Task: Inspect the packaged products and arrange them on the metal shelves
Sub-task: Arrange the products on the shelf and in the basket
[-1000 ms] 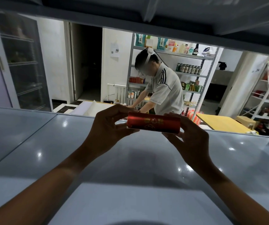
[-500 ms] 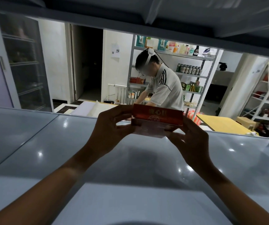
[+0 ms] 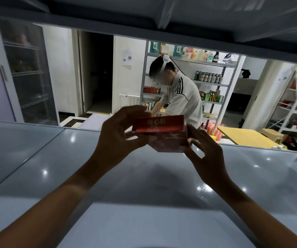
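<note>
Two hands on one product, seen from the head camera: a red rectangular cardboard box with gold lettering (image 3: 159, 130), held up in the air between them, above the glossy grey metal shelf (image 3: 54, 167) and clear of it. Left hand (image 3: 119, 135) curled round the box's left end, thumb under, fingers over the top edge. Right hand (image 3: 205, 154) pinching the lower right corner, fingertips (image 3: 190, 141) on the darker underside, remaining fingers loosely spread. Long axis of the box lying left to right, from one hand across to the other, slightly tilted so that both the lettered face and a second, duller face show. Looks like inspection in progress, not yet placement. Nothing else resting on the shelf within view near the hands. For setting down: box straight ahead of both wrists, bare shelf directly below it, neither hand clearly nearer. Beyond the hands, far off, another person in a grey striped shirt (image 3: 183, 99) bending at a stocked rack (image 3: 214, 83).
</note>
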